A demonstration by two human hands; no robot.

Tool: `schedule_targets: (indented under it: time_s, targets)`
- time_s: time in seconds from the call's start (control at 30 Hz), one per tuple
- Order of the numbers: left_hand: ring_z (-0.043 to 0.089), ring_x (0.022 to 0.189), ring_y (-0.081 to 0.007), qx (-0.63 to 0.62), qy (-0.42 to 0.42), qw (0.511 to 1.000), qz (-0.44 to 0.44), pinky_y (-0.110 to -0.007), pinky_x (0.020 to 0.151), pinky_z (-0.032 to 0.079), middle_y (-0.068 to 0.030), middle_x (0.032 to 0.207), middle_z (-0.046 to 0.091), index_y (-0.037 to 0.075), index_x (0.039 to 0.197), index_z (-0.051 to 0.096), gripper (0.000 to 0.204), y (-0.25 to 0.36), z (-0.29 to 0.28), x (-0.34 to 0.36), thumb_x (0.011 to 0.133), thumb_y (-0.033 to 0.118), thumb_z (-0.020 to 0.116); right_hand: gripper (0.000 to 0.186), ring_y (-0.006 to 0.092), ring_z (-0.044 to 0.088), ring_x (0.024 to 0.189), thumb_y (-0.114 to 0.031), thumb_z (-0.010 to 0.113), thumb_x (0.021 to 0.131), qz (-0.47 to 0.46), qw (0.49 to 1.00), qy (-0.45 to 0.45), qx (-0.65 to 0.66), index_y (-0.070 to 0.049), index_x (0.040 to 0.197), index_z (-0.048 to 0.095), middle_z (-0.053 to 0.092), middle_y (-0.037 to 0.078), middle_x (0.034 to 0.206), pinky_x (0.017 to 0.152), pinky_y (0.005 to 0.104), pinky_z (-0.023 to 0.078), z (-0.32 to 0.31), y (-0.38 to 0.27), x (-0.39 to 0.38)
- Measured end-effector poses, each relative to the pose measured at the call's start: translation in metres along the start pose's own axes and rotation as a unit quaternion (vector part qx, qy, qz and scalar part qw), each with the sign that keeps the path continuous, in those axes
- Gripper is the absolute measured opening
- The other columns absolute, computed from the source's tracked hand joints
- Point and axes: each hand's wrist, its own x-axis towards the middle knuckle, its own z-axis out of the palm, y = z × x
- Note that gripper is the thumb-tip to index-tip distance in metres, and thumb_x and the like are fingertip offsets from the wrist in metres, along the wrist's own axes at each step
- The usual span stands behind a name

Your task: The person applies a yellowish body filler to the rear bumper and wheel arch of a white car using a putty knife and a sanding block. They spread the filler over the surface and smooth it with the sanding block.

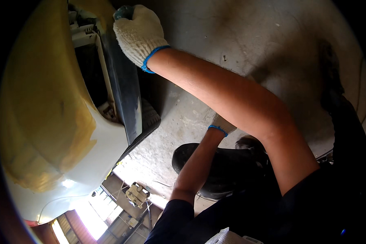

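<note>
My right hand [139,32], in a white knit glove with a blue cuff, is at the upper left beside a car body part. Its fingers look curled, with a dark green patch [124,12] at their end; I cannot tell whether this is a held thing or the stained glove. The hand is beside the dark trim strip [124,81] edging an opening in the yellow and white panel [49,101]. Lower down, my left hand [224,123] wears a similar glove. My right forearm covers most of it, so its fingers are hidden.
Below my arms is the scuffed grey concrete floor [179,110]. A black rounded object [227,171] lies by my left forearm. A pale machine-like object [136,195] stands farther off at the lower left, near bright windows [95,215]. A tyre-like dark edge [150,118] shows under the trim.
</note>
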Motion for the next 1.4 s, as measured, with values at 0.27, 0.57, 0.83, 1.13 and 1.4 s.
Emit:
schedule_targets:
  time_s: [0.27, 0.57, 0.83, 1.13, 1.4]
  targets:
    - [0.035, 0.151, -0.0243, -0.307, 0.000, 0.951, -0.039, -0.040, 0.126, 0.025, -0.0121, 0.166, 0.037, 0.008, 0.160, 0.039, 0.064, 0.051, -0.027, -0.017, 0.107, 0.037, 0.062, 0.010, 0.0264, 0.067, 0.070, -0.011, 0.068, 0.091, -0.323, 0.944, 0.033, -0.064, 0.000, 0.091, 0.069, 0.063, 0.015, 0.075, 0.067, 0.0455, 0.057, 0.010, -0.008, -0.028]
    - [0.053, 0.136, -0.0381, 0.101, 0.138, 0.982, 0.085, -0.049, 0.113, 0.041, -0.0194, 0.147, 0.060, 0.004, 0.140, 0.060, 0.048, 0.021, 0.004, 0.005, 0.102, 0.033, 0.058, 0.012, 0.0116, 0.056, 0.059, -0.003, 0.060, 0.087, 0.108, 0.957, -0.071, 0.258, -0.007, 0.079, 0.067, 0.058, 0.001, 0.068, 0.055, 0.0319, 0.048, -0.042, 0.023, 0.009]
    - [0.051, 0.138, -0.0372, 0.127, 0.093, 0.987, 0.043, -0.047, 0.115, 0.038, -0.0190, 0.148, 0.059, 0.004, 0.143, 0.058, 0.050, 0.045, -0.012, 0.000, 0.104, 0.036, 0.056, 0.010, 0.0181, 0.060, 0.072, -0.012, 0.068, 0.084, 0.206, 0.960, -0.046, 0.184, -0.005, 0.090, 0.070, 0.064, 0.006, 0.079, 0.072, 0.0379, 0.050, -0.029, 0.035, 0.027]
    - [0.029, 0.156, -0.0287, 0.098, 0.012, 0.995, 0.011, -0.042, 0.127, 0.025, -0.0121, 0.170, 0.033, 0.007, 0.162, 0.036, 0.070, 0.004, 0.000, 0.000, 0.105, 0.040, 0.060, 0.018, 0.0174, 0.068, 0.077, -0.020, 0.071, 0.094, 0.000, 0.988, -0.092, 0.121, -0.003, 0.098, 0.075, 0.070, 0.009, 0.079, 0.073, 0.0363, 0.056, -0.024, 0.013, -0.010]
    - [0.056, 0.133, -0.0382, 0.100, 0.122, 0.986, 0.057, -0.047, 0.112, 0.043, -0.0229, 0.141, 0.063, 0.001, 0.138, 0.060, 0.051, 0.049, -0.012, 0.008, 0.100, 0.035, 0.064, 0.015, 0.0118, 0.059, 0.059, 0.001, 0.058, 0.086, 0.066, 0.978, -0.074, 0.185, -0.005, 0.082, 0.071, 0.061, 0.001, 0.068, 0.055, 0.0319, 0.051, -0.032, 0.037, 0.040]
